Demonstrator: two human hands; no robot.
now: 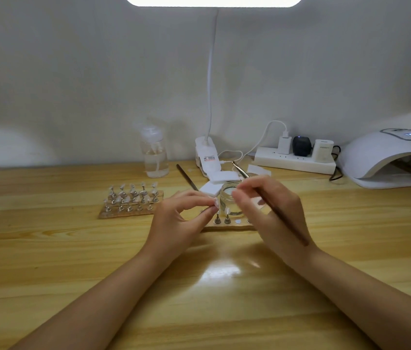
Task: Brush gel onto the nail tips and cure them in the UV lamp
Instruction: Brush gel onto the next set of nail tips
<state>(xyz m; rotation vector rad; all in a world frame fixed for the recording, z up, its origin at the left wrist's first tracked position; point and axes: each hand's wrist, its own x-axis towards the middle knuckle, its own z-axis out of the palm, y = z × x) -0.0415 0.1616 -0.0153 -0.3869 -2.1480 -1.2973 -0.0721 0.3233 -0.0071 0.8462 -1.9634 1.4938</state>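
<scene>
Wooden surface point(73, 248): left hand point(181, 218) fingers pinch a tiny, light nail tip point(216, 202); right hand point(270, 210) fingers grip the thin brush point(285, 218). Hold it gently by its edges.

Both hands raised just above a wooden desk point(47, 248). Left hand point(181, 218) pinching a small nail tip point(216, 203) between thumb and fingertips. Right hand point(272, 210) gripping a thin dark brush point(285, 218), handle slanting back across the hand, bristle end hidden by the fingers. Between the hands, a small clear glass jar point(229, 198). Just in front of it, a wooden strip point(224, 226) with two small metal stands. To the left, a second wooden board point(131, 202) crowded with tips on stands. At the back, a clear pump bottle point(154, 152), white power strip point(294, 163), clip lamp base point(205, 157). Far right, white UV lamp point(388, 157), display lit.
</scene>
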